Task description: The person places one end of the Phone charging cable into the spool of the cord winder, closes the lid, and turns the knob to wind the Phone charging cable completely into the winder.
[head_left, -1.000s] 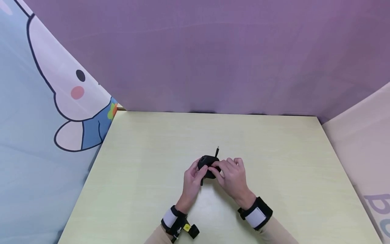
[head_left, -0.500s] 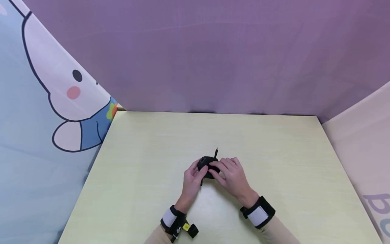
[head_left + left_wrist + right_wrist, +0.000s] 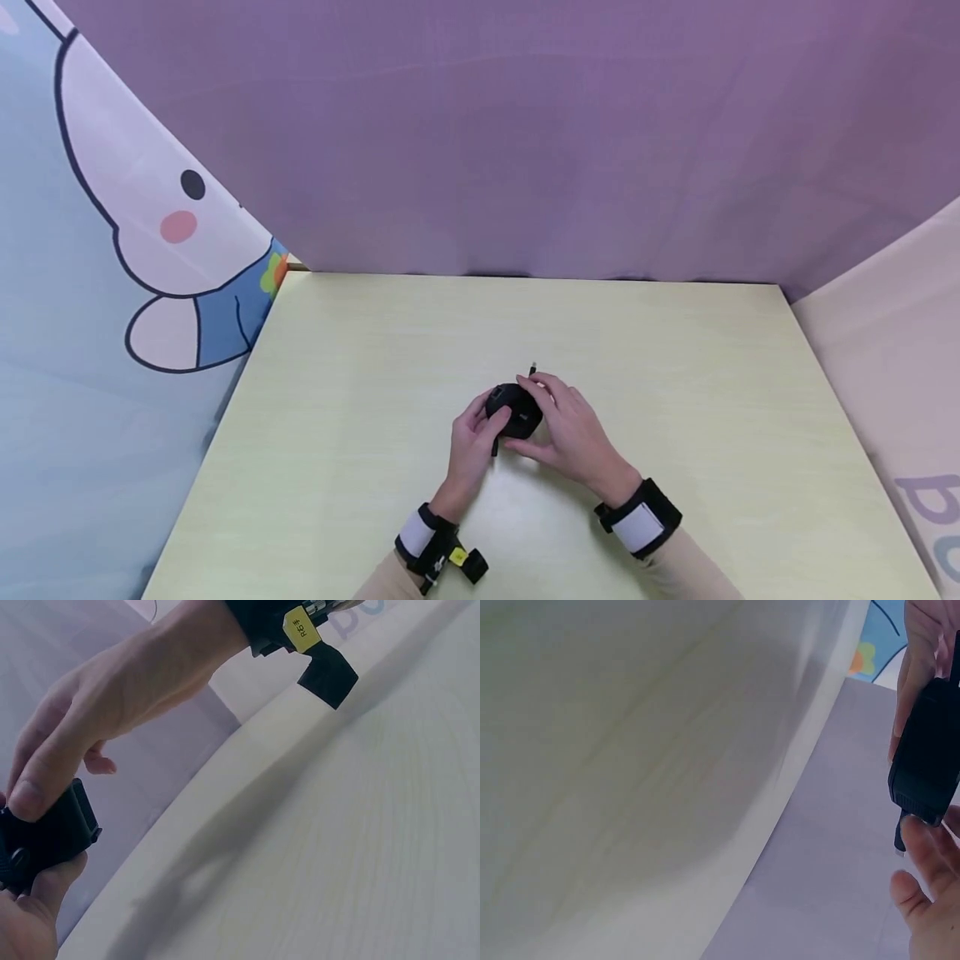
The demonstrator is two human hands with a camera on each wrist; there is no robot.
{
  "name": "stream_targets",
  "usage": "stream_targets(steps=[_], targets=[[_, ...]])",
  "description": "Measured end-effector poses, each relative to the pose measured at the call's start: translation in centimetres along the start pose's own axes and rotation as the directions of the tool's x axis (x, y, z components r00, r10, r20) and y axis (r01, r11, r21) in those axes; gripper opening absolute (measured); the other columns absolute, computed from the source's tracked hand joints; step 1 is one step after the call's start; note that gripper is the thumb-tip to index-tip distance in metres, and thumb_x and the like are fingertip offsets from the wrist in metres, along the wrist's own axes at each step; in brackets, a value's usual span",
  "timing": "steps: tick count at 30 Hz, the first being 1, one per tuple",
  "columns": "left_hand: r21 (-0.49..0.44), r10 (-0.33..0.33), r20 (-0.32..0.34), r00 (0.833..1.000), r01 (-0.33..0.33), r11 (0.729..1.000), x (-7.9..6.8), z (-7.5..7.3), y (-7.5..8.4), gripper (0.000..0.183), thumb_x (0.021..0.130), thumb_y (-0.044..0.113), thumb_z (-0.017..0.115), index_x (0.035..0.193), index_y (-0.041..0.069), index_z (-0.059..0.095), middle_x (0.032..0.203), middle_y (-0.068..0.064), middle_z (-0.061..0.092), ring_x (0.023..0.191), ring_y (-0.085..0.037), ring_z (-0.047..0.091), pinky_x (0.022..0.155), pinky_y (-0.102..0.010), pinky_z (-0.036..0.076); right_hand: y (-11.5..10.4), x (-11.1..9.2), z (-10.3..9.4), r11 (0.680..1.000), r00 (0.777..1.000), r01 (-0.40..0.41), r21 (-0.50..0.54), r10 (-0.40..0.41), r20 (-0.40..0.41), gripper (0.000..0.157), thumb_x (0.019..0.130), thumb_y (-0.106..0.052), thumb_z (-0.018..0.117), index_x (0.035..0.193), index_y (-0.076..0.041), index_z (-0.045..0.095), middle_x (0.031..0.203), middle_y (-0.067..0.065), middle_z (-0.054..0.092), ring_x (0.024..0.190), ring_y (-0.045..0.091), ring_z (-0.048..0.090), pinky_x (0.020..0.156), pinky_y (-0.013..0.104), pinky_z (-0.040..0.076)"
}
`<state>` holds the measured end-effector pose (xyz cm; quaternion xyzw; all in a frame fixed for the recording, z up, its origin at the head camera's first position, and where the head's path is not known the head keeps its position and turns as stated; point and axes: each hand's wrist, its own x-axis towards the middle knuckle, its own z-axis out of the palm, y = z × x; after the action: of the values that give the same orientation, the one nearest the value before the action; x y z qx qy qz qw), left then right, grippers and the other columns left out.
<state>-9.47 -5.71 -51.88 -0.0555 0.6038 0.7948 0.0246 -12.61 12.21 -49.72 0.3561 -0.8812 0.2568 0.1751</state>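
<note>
A palm-sized black device with a rounded, thick casing is held up over the table. From its far side pokes a short cable plug, and a dark stub hangs at its near side. My left hand grips the left part, thumb on the upper face. My right hand spans the right part, index finger at the far edge beside the plug and thumb at the near edge. Seen from the left wrist, the casing sits between both hands; the right wrist view shows fingers at its plug end.
The pale table extends around both hands. Behind it hangs a purple curtain, with a blue cartoon curtain at the left and a whitish one at the right. Straps with camera gear sit on both wrists.
My right thumb and index finger have moved from pinching at the device's right-hand face to spread across its edges, uncovering the face. The left hand keeps its grip.
</note>
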Motion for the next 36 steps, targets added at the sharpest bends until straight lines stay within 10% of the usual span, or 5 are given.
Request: stream_targets(steps=[21, 36], targets=[[0.055, -0.064, 0.067, 0.996, 0.06, 0.997, 0.4, -0.1, -0.2, 0.053, 0.103, 0.021, 0.063, 0.149, -0.002, 0.05, 0.144, -0.024, 0.059, 0.13, -0.032, 0.06, 0.1, -0.026, 0.054, 0.1, -0.1, -0.1, 0.997, 0.998, -0.043, 0.058, 0.04, 0.053, 0.085, 0.076, -0.036, 0.093, 0.14, 0.004, 0.053, 0.131, 0.019, 0.056, 0.114, 0.03, 0.062, 0.099, 0.043, 0.056], [0.121, -0.011, 0.058, 0.998, 0.004, 0.993, 0.4, 0.1, -0.4, 0.042, 0.102, 0.015, 0.064, 0.139, -0.003, 0.06, 0.141, -0.02, 0.061, 0.131, -0.033, 0.058, 0.104, -0.022, 0.049, 1.4, -0.2, 0.3, 0.963, 0.961, -0.268, -0.006, 0.268, 0.065, 0.08, 0.08, -0.028, 0.092, 0.14, 0.007, 0.052, 0.129, 0.025, 0.054, 0.114, 0.038, 0.063, 0.099, 0.047, 0.056]])
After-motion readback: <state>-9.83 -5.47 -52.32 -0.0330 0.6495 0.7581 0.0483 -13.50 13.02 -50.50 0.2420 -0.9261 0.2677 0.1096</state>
